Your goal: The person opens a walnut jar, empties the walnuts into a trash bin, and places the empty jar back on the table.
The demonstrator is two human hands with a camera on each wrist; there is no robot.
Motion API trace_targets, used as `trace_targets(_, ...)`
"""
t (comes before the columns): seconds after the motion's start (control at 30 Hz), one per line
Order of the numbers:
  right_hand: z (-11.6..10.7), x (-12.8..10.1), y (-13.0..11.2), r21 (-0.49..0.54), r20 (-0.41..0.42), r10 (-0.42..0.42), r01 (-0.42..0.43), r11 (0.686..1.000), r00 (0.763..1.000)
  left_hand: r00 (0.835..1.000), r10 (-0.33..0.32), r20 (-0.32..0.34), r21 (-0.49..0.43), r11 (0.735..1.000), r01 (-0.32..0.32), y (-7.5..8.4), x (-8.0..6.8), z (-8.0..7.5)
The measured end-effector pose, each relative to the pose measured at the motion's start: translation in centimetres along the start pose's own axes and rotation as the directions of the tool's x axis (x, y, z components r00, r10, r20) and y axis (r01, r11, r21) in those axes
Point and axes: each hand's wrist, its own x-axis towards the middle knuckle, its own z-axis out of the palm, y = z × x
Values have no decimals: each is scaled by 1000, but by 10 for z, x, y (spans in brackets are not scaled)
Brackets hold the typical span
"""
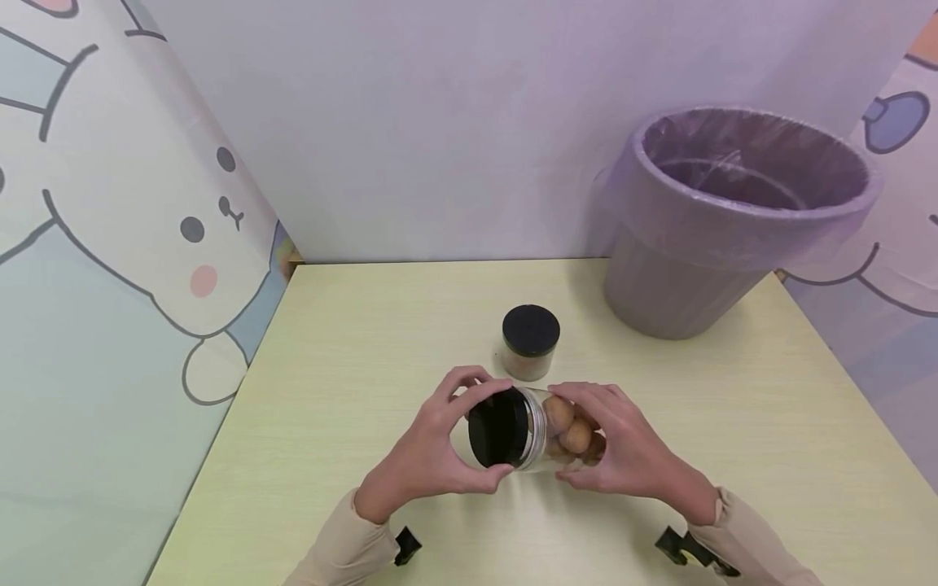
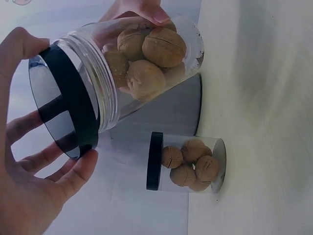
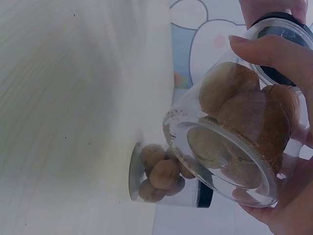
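Because the held jar [image 1: 538, 425] was smooth, round and apparently off the desk [image 1: 352, 350], you seemed to share the load end to end. Left grip [image 1: 438, 452]: clamped on the black lid [image 1: 498, 427], fingers on the far side, thumb on the near side, spread about as wide as the lid itself. Right grip [image 1: 621, 448]: curled round the clear body [image 2: 131, 105] towards its base [image 3: 222, 152], opened to the body's width. Jar sat between the two grips, tilted, lid towards your left. That hold, as a judgement, gave lid and body separate purchase, so one could be steadied against the other. Screw rings [image 2: 100, 73] showed beside the left grip; cannot tell whether the lid was fully seated. Brown nuts [image 2: 145, 81] lay bunched next to your right grip, likely an effect of the tilt. Second jar [image 1: 529, 364] stood upright just beyond both grips, lidded, more nuts [image 3: 164, 174] inside, touched by neither, probably placed for easy reach. Lined bin [image 1: 677, 285] stood farther off, beyond the right grip, a spot that probably left you elbow room.
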Motion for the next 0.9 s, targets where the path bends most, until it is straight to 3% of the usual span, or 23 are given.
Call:
trace_targets(0.3, 0, 0, 1, 11, -10, 3, -3, 1000, 1000, 999, -6, -46, 11, 1000, 6, -2, -2, -5)
trace_targets(0.9, -5, -3, 2, 10, -5, 36, -36, 999, 999, 996, -56, -70, 34, 998, 59, -11, -7, -10)
